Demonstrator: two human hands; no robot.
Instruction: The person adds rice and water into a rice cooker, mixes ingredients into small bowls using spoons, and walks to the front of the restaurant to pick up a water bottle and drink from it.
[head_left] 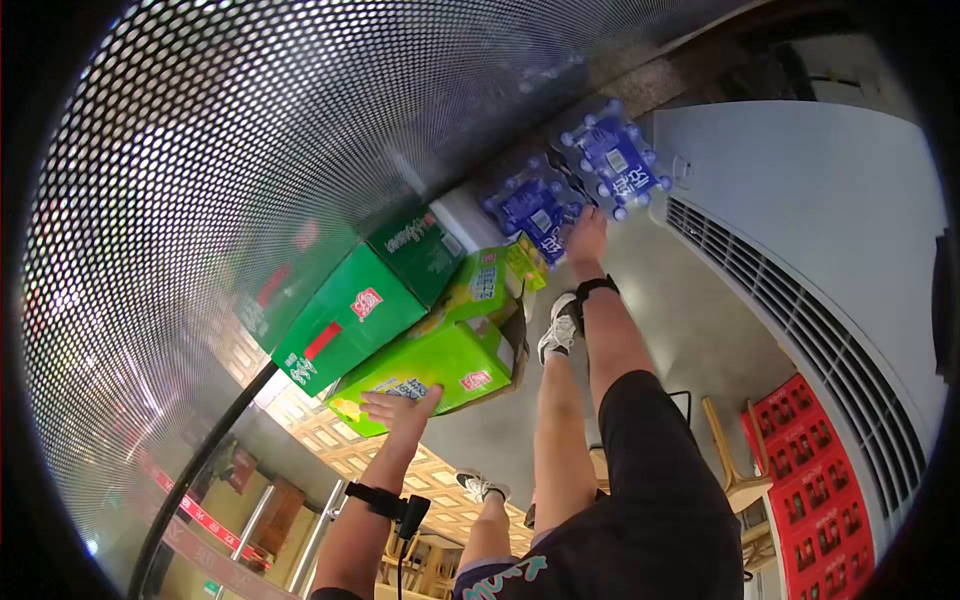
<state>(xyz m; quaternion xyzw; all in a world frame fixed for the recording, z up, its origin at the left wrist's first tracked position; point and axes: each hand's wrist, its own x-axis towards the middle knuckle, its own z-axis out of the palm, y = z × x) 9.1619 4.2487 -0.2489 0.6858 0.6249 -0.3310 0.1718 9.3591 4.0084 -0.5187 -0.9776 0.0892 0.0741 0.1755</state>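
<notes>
My left hand (403, 408) lies flat with its fingers apart against the side of a light green carton (440, 375). My right hand (586, 238) reaches to the near corner of a shrink-wrapped pack of bottles with a blue label (538, 215); its fingertips are partly hidden there. A second blue bottle pack (618, 160) sits just beyond, to the right. Dark green boxes (350, 310) stand left of the light green carton, and a smaller yellow-green package (524, 262) lies between the carton and the nearer bottle pack.
Perforated mesh (200, 130) curves across the left and top. A white vented appliance (810, 200) stands at the right, near red crates of bottles (815, 490). Wooden chair parts (728, 450) stand beside the crates. My feet are on the floor below.
</notes>
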